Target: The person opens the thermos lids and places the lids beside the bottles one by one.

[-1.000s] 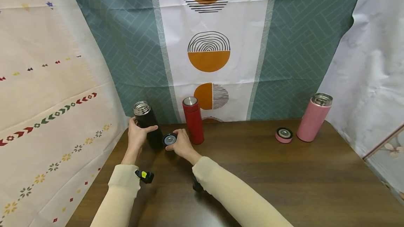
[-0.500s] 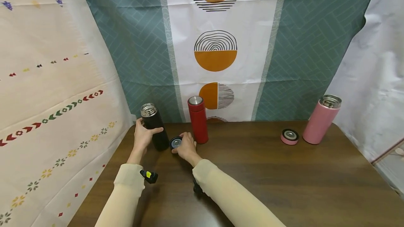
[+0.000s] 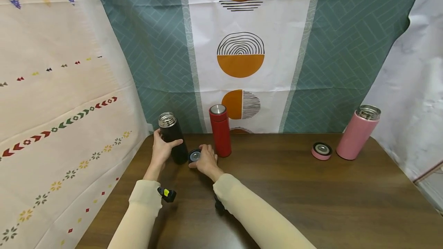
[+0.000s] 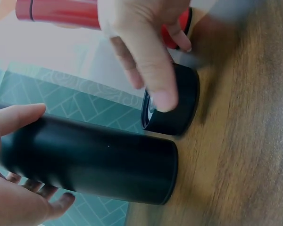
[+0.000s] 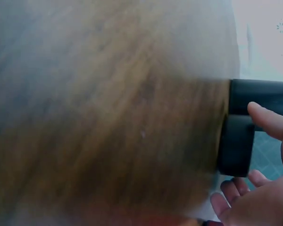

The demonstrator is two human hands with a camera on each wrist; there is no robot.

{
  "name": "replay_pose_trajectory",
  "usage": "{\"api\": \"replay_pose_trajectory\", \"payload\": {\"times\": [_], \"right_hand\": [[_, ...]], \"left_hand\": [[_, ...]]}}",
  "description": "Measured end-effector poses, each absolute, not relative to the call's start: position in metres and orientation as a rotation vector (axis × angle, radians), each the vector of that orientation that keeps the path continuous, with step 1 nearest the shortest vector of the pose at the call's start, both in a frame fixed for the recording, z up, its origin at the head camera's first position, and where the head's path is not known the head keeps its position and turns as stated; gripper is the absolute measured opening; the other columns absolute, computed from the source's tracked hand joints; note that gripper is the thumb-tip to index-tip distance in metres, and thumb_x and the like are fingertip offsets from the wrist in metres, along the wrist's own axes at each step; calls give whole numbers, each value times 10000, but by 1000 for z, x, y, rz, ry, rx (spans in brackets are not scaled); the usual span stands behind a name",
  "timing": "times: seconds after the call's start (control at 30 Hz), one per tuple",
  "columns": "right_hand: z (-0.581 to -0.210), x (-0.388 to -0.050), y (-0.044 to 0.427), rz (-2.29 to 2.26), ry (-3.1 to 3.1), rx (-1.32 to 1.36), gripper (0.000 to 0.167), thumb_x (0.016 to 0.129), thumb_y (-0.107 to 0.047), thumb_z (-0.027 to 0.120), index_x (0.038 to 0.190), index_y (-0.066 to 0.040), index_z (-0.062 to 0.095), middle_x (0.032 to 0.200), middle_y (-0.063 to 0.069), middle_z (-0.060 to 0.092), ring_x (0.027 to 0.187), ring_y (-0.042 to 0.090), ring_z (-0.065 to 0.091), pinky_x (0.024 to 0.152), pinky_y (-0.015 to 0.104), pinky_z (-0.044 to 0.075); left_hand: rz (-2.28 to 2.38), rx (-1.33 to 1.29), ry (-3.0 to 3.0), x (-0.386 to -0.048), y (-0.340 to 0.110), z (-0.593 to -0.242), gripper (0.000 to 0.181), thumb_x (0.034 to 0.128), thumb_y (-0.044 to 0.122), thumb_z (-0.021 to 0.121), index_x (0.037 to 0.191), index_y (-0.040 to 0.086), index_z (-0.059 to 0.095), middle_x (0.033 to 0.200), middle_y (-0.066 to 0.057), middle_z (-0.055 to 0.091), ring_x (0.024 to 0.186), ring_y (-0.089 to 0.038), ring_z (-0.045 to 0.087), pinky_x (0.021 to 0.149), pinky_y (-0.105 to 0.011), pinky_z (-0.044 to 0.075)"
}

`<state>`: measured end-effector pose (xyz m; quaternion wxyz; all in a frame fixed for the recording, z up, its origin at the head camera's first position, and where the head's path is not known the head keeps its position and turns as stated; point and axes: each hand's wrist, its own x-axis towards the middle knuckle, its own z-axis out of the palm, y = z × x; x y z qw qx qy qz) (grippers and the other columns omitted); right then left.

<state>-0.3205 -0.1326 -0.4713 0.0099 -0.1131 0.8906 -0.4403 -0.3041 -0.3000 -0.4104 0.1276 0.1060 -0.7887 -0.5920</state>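
A black thermos bottle [image 3: 175, 141] stands upright without a lid at the back left, its steel mouth facing up. My left hand [image 3: 162, 150] holds it, thumb on the near side and fingers round the other, also seen in the left wrist view [image 4: 19, 165]. Right beside its base, the black lid [image 4: 179, 101] rests on the table with its inner side up. Over the lid is my right hand [image 3: 207, 161]; in the right wrist view, its thumb and fingers [image 5: 228, 190] are spread around the lid, with a gap visible on the finger side.
A red thermos bottle [image 3: 220, 131], capped, stands just behind my right hand. Far to the right are an uncapped pink thermos bottle [image 3: 358, 133] and its pink lid [image 3: 321, 151]. Patterned cloths [image 3: 155, 49] hang behind and beside the wooden table [image 3: 277, 191].
The head view has swung, so everything appears shifted rightward. My right hand has set the black lid down beside the bottle and its fingers have loosened. My left hand stays on the bottle.
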Motion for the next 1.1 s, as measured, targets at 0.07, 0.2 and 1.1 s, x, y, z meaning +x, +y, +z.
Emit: {"api": "replay_pose_trajectory", "payload": {"times": [0.07,0.2,1.1], "right_hand": [[-468,-319,-130,-1372,2777,-377,748,785,-228,929,1382,-23,528,1303,142,522,1231,331,492,1082,526,357],[-458,-316,-123,-1370,2762,-456,719,853,-245,871,1429,-29,499,1368,155,501,1290,337,474,1121,529,361],[-376,-289,-51,-1372,2711,-1090,632,974,-178,756,1506,-71,431,1473,126,414,1381,280,428,1196,420,366]], "left_hand": [[-1717,308,-2304,-304,-299,-410,1025,894,171,821,1625,100,105,1634,-223,313,1490,-402,341,1213,-560,282],[-1708,295,-2303,-302,-298,-411,1040,900,188,819,1633,105,86,1621,-234,322,1474,-415,357,1211,-569,280],[-1253,-55,-1780,-277,-265,-364,588,930,75,755,1465,6,521,1458,-200,479,1404,-329,412,1203,-483,256]]}}
